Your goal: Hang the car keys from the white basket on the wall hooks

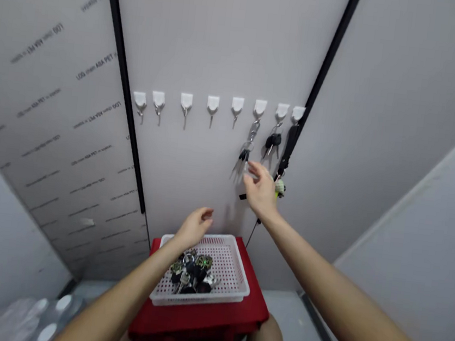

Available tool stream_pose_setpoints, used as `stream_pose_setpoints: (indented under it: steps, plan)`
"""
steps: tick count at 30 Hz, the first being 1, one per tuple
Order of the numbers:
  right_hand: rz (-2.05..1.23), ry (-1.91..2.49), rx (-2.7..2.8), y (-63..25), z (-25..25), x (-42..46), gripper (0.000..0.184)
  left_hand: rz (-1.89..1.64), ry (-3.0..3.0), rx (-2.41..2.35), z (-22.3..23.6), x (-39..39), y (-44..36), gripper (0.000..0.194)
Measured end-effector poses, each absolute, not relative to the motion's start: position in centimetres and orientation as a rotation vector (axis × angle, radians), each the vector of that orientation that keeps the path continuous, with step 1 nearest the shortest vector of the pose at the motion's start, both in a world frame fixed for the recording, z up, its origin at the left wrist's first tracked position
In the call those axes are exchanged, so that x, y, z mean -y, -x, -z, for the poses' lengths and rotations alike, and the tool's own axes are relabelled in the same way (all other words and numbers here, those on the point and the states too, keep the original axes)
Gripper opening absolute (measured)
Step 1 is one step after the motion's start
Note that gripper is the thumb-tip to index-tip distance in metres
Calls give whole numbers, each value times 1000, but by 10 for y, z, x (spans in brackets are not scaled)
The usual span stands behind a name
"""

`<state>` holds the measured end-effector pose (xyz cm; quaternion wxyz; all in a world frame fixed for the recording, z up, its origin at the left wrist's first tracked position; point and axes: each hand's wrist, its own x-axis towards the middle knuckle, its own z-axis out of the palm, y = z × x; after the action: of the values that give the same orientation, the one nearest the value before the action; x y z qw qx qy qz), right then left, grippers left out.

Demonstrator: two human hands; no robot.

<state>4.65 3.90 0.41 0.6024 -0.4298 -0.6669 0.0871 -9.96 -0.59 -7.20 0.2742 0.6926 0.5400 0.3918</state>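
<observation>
My right hand (261, 192) is raised near the wall, thumb and fingers apart, its fingertips right beside a bunch of keys (244, 157). Those keys hang by a metal clip from a white hook (260, 107); whether my fingertips touch them I cannot tell. My left hand (195, 227) hovers over the back left of a white plastic basket (235, 281), fingers loosely curled and apart, with nothing seen in it. Below it in the basket lies a pile of keys and key rings (193, 273). Black-headed keys (273, 142) hang one hook to the right.
A black strap (290, 145) with a greenish trinket (279, 187) hangs from the rightmost hook, partly behind my right hand. Several bare hooks (186, 101) line the wall leftward. The basket stands on a red-covered stand (202, 323). White-capped bottles (64, 302) stand at lower left.
</observation>
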Motion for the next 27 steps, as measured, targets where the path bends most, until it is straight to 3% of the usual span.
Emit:
stream_pose_setpoints:
  steps: [4,9,17,22,27]
  plan:
    - [-388,1126,2050,-41,75,-2,24,-758,-1993,-1607,134,35,123,31]
    - [-503,1244,2418,-22,136,18,32,-590,-2215,-1641,158,49,129,29]
    - [-540,1446,2585,-18,151,16,25,-609,-2263,-1611,160,49,129,21]
    - [-430,1225,2665,-24,143,15,40,-603,-2239,-1615,161,50,129,22]
    - [-570,1313,2709,-23,142,13,30,-616,-2218,-1611,158,51,128,22]
